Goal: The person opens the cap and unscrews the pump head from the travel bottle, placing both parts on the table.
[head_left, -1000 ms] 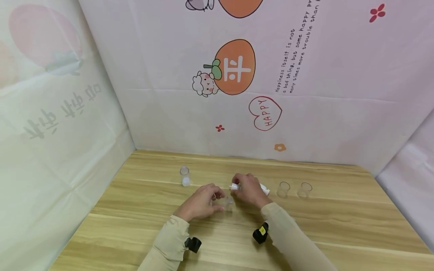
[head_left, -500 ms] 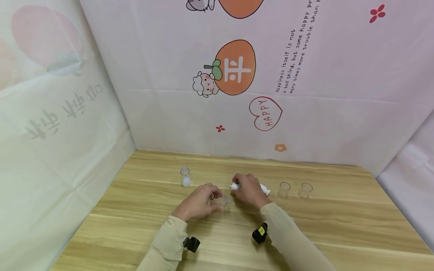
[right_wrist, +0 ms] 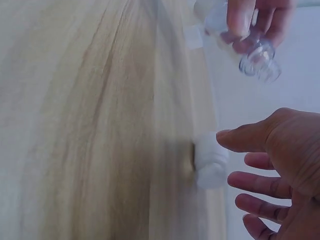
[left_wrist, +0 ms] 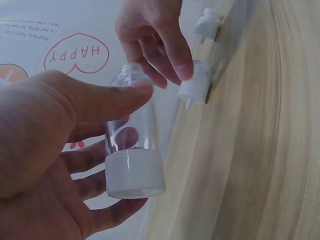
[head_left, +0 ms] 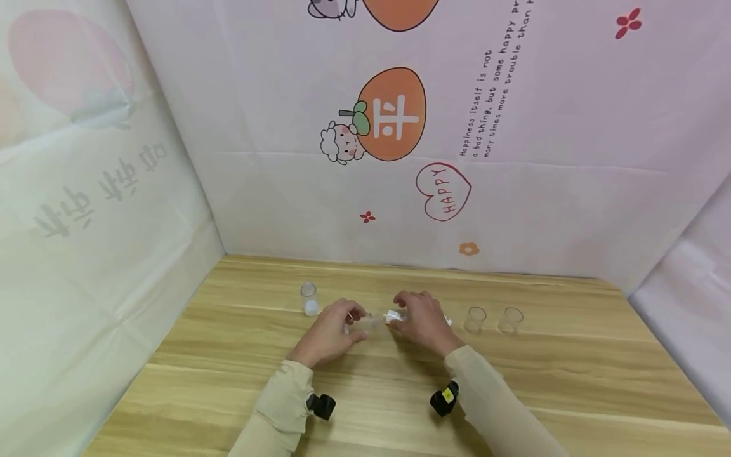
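My left hand (head_left: 330,335) grips a clear bottle (left_wrist: 132,132) with a white base and a bare threaded neck. In the left wrist view the thumb lies across the front of the bottle and the fingers are behind it. The bottle is tilted, its neck towards my right hand (head_left: 424,322). Beside that hand's thumb a white bottle top (left_wrist: 195,86) with a thin stem lies on its side on the table. The right fingers are spread and relaxed around it; whether the thumb touches it I cannot tell. A second white top (left_wrist: 208,25) lies beyond, mostly hidden by the hand in the head view.
A clear bottle or tube (head_left: 309,298) with white at its bottom stands at the left rear. Two clear cups (head_left: 474,320) stand to the right of my right hand. A printed cloth (head_left: 274,209) hangs behind the wooden table (head_left: 571,381).
My left hand has moved the bottle away from me and slightly left, level with the white top. The right hand's fingers have loosened and lifted a little; the top stays about where it was.
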`<state>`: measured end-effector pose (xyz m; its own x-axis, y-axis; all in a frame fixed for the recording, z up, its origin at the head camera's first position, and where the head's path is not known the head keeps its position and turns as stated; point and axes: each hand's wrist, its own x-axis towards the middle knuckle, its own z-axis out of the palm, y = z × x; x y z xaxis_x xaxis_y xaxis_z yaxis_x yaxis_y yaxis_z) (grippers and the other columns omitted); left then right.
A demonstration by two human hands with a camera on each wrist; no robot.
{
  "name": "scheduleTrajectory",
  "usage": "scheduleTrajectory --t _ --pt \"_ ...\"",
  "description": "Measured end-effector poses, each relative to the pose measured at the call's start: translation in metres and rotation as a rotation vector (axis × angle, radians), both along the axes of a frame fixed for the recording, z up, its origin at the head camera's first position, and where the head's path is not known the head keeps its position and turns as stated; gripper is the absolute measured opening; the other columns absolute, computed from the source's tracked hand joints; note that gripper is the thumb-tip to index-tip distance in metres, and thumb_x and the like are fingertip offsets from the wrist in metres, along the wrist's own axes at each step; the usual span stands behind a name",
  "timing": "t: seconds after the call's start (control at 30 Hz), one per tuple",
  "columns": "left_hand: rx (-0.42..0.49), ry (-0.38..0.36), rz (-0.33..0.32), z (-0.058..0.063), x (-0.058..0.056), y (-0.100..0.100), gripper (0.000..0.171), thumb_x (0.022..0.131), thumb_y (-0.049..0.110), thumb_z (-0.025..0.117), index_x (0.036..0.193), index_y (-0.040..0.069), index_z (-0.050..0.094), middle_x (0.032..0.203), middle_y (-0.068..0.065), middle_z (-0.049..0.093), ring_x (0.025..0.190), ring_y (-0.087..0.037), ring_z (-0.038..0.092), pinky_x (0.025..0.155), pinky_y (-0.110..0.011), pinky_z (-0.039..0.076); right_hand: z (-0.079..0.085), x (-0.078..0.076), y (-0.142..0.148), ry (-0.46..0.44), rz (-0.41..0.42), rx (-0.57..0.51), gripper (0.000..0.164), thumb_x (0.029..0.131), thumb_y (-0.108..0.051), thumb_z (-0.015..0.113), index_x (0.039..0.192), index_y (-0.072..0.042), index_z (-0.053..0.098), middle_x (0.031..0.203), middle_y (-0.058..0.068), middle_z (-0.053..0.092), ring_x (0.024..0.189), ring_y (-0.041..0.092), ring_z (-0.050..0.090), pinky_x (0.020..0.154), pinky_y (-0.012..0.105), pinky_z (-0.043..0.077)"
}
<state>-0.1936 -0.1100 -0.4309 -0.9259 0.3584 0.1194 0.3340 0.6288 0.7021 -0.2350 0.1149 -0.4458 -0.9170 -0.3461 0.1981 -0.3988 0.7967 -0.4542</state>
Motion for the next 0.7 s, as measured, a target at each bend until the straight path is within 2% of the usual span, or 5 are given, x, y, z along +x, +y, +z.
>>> scheduleTrajectory --t 0.23,0.4,0.7 --pt "0.088 0.077 0.130 -0.014 -0.015 0.004 0.036 0.090 0.012 0.079 0.120 0.000 0.063 0.107 -0.011 0.061 0.097 -0.026 0.060 0.085 -0.041 0.053 0.006 0.018 0.013 0.040 -0.001 -0.043 0.040 0.084 -0.018 0.085 0.117 -0.004 0.068 0.113 0.012 0.070 0.109 0.034 0.057 0.099 0.057 0.041" --pt "0.140 0.115 0.201 -0.019 -0.024 0.005 0.036 0.089 0.010 0.079 0.120 -0.002 0.065 0.104 -0.013 0.060 0.094 -0.028 0.059 0.082 -0.040 0.051 0.008 0.028 0.021 0.097 0.022 -0.041 0.040 0.084 -0.018 0.085 0.117 -0.003 0.068 0.112 0.013 0.070 0.106 0.035 0.058 0.094 0.056 0.045" --pt "0.279 0.075 0.293 -0.031 -0.034 0.008 0.037 0.090 0.006 0.077 0.120 -0.005 0.057 0.105 -0.016 0.056 0.096 -0.030 0.055 0.083 -0.040 0.048 0.009 0.044 0.034 0.130 0.002 -0.041 0.039 0.082 -0.016 0.086 0.115 -0.003 0.069 0.109 0.013 0.071 0.102 0.034 0.059 0.091 0.054 0.046"
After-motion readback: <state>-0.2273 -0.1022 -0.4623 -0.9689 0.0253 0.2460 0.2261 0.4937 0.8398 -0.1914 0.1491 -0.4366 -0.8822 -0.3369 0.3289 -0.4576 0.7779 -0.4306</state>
